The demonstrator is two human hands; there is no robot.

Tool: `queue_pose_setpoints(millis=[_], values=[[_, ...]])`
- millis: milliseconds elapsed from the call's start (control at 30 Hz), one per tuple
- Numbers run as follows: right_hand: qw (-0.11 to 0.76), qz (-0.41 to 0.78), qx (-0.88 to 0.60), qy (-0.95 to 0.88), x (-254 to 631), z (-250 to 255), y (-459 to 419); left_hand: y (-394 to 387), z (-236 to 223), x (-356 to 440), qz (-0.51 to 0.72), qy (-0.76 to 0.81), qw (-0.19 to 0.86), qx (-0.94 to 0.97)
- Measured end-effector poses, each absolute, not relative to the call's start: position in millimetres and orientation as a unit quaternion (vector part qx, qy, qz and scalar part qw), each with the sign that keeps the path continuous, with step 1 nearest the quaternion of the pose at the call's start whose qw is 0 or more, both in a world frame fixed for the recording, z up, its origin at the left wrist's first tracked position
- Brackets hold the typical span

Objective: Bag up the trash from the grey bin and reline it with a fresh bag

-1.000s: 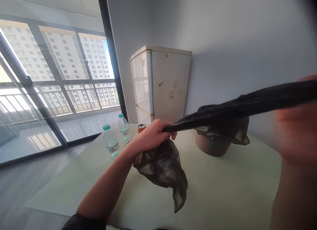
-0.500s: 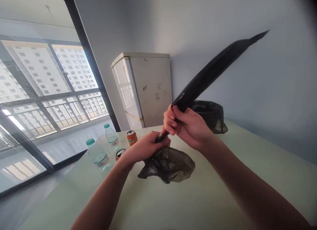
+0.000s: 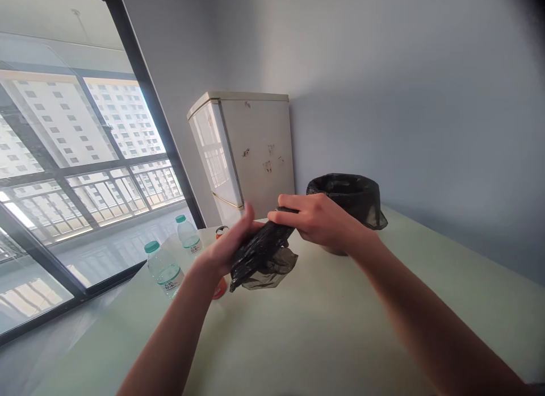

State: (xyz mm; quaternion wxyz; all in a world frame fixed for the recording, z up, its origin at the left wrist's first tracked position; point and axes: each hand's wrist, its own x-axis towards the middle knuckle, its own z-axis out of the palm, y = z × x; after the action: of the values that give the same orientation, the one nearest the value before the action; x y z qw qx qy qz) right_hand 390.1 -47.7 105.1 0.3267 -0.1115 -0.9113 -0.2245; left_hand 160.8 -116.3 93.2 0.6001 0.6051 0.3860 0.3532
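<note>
Both my hands hold a black plastic bag (image 3: 259,254) above the pale green table (image 3: 323,333). My right hand (image 3: 317,220) grips the bag's bunched upper end with fingers wrapped round it. My left hand (image 3: 232,242) is pressed against the bag's lower left side, its fingers slightly blurred by motion. The bag is gathered into a short thick roll, with a loose thin flap hanging beneath it.
A bin (image 3: 349,205) lined with a black bag stands on the table behind my right hand. Two water bottles (image 3: 164,268) and an orange can (image 3: 220,288) stand at the left. A white fridge (image 3: 242,151) stands by the wall, beside a large window (image 3: 76,157).
The long stretched-out bag has been folded down into a short bundle between my hands. My right hand came in from the far right to meet my left.
</note>
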Motion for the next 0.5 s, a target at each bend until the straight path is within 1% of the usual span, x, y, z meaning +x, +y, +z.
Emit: queue_pose_setpoints(millis=[100, 167, 233, 300, 400, 500], values=[[0.319, -0.182, -0.095, -0.925, 391.0, 108.5, -52.7, -120.7, 95.6, 163.3, 0.32, 0.433, 0.52, 0.663], [0.311, -0.162, -0.075, -0.934, 391.3, 109.9, -55.7, -124.9, 97.2, 167.4, 0.338, 0.487, 0.468, 0.655], [0.305, -0.187, -0.088, -0.93, 389.5, 109.6, -57.9, -129.1, 99.2, 171.8, 0.368, 0.513, 0.435, 0.641], [0.302, -0.227, -0.122, -0.918, 385.6, 107.7, -57.2, -132.3, 101.1, 174.3, 0.379, 0.515, 0.419, 0.644], [0.304, -0.255, -0.14, -0.907, 380.7, 103.3, -47.8, -133.2, 101.9, 173.0, 0.368, 0.497, 0.41, 0.671], [0.324, -0.27, -0.151, -0.894, 382.6, 99.9, -33.0, -130.7, 100.3, 167.6, 0.337, 0.483, 0.434, 0.682]])
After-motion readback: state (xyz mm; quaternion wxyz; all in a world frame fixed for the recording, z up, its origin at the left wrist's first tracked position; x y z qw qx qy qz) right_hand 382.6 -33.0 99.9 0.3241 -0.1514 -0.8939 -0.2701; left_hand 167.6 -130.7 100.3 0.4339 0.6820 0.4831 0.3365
